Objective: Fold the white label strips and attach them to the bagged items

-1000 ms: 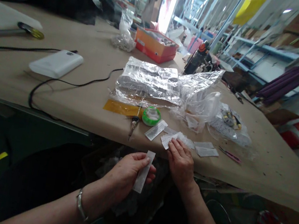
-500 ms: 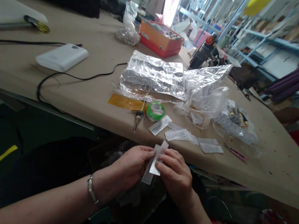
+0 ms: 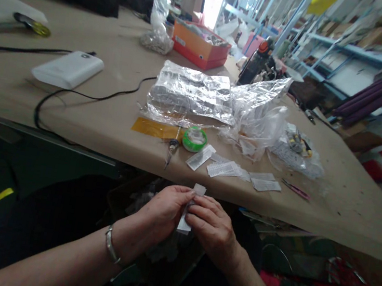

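Between my two hands, just off the table's front edge, is a narrow whitish label strip [image 3: 185,222]. My left hand [image 3: 165,209] pinches it between thumb and fingers from the left. My right hand [image 3: 212,227] grips the same strip from the right, its fingers curled over the front and hiding the middle. On the table close ahead lie several printed label strips [image 3: 223,169], a green-rimmed round container [image 3: 194,139], a tool with a pointed metal tip [image 3: 171,149] and pink-handled tweezers [image 3: 296,189].
A silvery plastic package [image 3: 192,92] and a clear bag [image 3: 259,130] lie behind the strips. To the left are a white power bank [image 3: 68,69] and a black cable [image 3: 110,99]. An orange box [image 3: 199,49] stands farther back, near a dark bottle [image 3: 256,61].
My right hand has moved left and the two offset strips now lie nearly one over the other. The view has shifted slightly, so the table's things sit further left.
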`<state>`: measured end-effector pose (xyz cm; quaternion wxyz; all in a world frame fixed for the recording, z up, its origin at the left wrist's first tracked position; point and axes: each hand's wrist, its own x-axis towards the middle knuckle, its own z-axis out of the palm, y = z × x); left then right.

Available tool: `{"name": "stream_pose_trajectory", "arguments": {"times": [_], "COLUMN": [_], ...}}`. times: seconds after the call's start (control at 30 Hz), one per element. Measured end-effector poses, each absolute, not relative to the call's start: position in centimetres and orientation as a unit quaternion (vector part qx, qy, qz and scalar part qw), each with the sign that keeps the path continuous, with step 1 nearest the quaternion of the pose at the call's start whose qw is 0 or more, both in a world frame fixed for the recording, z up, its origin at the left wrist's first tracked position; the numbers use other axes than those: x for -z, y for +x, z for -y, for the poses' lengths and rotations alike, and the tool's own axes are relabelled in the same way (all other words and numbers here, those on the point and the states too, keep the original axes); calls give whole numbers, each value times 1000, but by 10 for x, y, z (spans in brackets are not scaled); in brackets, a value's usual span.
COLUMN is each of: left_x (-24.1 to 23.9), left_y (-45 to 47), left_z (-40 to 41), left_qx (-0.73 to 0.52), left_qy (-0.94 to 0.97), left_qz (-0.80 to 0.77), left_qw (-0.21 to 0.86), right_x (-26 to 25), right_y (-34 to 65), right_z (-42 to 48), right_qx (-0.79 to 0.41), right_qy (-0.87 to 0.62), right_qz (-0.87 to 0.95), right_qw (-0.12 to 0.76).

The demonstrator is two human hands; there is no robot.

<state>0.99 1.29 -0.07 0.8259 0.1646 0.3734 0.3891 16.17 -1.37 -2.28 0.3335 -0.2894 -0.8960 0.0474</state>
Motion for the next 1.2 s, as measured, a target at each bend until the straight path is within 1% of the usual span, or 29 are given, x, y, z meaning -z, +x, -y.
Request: {"name": "stream_pose_trajectory", "arguments": {"times": [0.1,0.2,0.27,0.33,0.4,0.5,0.63,0.73,0.83,0.87,0.93,1.0,1.1,1.2], "left_x": [-4,-8,-9,-9,-9,-10,-9,-5,0,1,3,4,5,7], "left_y": [12,13,13,14,15,15,15,15,16,17,18,18,15,10], "left_z": [-13,-15,-15,-15,-14,-14,-14,-13,-11,-10,-9,-8,-7,-6], "left_qx": [-361,-332,-320,-316,-313,-311,-318,-320,-325,-326,-333,-353,-397,-426], "left_qy": [167,171,176,179,181,184,185,185,189,188,180,169,164,156], "left_qz": [-410,-469,-490,-492,-499,-508,-501,-500,-499,-495,-480,-448,-401,-418], "left_qw": [821,800,792,791,788,782,783,783,781,783,791,804,809,787], "right_x": [18,17,22,32,43,53,50,38,24,19,13,12,20,30], "right_y": [179,219,250,276,292,303,311,307,279,264,230,195,156,141], "right_z": [11,0,-6,-10,-9,-6,-5,-5,1,4,12,19,25,26], "right_qx": [-26,73,142,170,182,194,152,110,105,97,47,4,-6,1], "right_qy": [-327,-486,-601,-639,-630,-601,-584,-591,-576,-556,-500,-425,-365,-353], "right_qz": [881,807,735,716,726,736,728,689,654,663,713,787,849,869], "right_qw": [340,327,279,224,208,244,325,404,480,491,489,447,382,346]}}
